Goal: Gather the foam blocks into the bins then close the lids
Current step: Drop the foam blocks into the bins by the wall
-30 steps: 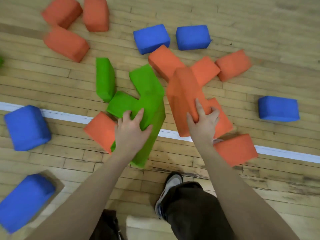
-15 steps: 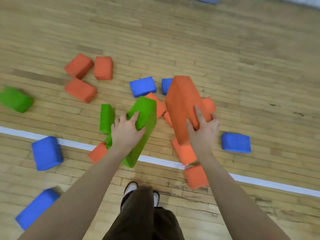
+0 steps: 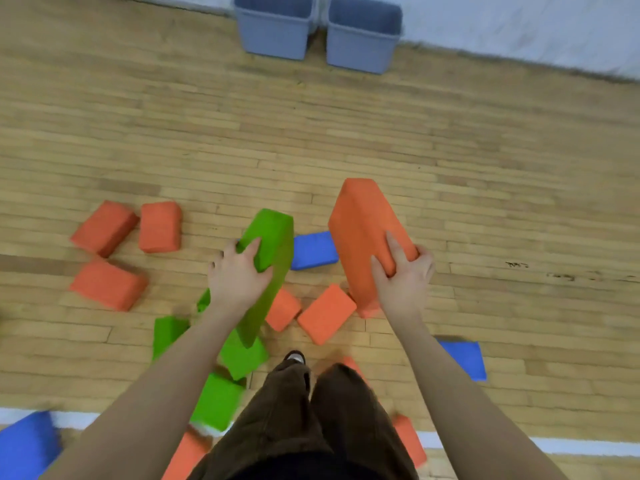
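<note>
I have my left hand (image 3: 239,275) gripping a green block (image 3: 272,251) and my right hand (image 3: 403,280) gripping an orange block (image 3: 363,223) — both blocks are lifted off the floor (image 3: 485,168) and tilted. Two open grey bins (image 3: 273,27) stand side by side at the far wall, well apart from me. Below my arms the floor holds loose pieces: three orange ones (image 3: 104,228) at the left, a blue one (image 3: 313,251) between my hands, more green (image 3: 218,400) near my legs.
</note>
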`<state>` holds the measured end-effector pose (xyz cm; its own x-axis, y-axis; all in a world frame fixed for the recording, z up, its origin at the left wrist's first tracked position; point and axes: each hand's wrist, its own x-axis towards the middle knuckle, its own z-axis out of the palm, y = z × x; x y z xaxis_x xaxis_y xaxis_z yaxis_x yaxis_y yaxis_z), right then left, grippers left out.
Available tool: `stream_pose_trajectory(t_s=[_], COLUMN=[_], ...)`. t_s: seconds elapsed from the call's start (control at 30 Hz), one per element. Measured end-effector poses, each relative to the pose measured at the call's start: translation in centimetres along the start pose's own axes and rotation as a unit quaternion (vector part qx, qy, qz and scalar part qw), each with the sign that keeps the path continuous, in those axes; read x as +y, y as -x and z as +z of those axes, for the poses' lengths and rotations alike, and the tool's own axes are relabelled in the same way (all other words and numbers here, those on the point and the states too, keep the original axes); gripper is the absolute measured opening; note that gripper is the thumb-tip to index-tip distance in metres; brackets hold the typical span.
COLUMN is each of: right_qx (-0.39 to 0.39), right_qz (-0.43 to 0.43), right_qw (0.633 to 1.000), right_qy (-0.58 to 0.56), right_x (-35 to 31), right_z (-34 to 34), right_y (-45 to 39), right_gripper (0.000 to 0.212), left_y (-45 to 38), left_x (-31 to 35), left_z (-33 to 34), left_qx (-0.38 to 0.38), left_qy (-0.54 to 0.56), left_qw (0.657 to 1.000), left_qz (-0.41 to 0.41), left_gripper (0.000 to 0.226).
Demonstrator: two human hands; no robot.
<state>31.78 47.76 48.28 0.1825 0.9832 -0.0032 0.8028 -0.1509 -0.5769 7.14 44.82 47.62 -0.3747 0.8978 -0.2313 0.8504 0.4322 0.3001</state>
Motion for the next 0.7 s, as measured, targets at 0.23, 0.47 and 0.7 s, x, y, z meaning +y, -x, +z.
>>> stream_pose_trajectory(t_s=[0.23,0.47,0.7], right_qx=[0.034,0.027,-0.026], right_qz=[0.067,0.079,0.018], right_qw=[0.997,0.996,0.999], right_qy=[0.017,0.044,0.043], right_x=[1.1,2.3,-2.2], right_z=[-2.0,1.1,4.3], right_y=[-13.7,-30.0,-55.3], right_gripper=[0.050,0.050,0.047], left_y=[-15.4,-31.0,-49.0], left_x=[11.7,20.4,28.1], left_z=[-4.8,-4.6,-5.0], left_qx=[0.038,0.055,0.032], left_qy=[0.004,0.022,0.008], left_qw=[0.998,0.995,0.999], left_qz=[0.055,0.075,-0.016], left_gripper=[0.066,0.066,0.067])
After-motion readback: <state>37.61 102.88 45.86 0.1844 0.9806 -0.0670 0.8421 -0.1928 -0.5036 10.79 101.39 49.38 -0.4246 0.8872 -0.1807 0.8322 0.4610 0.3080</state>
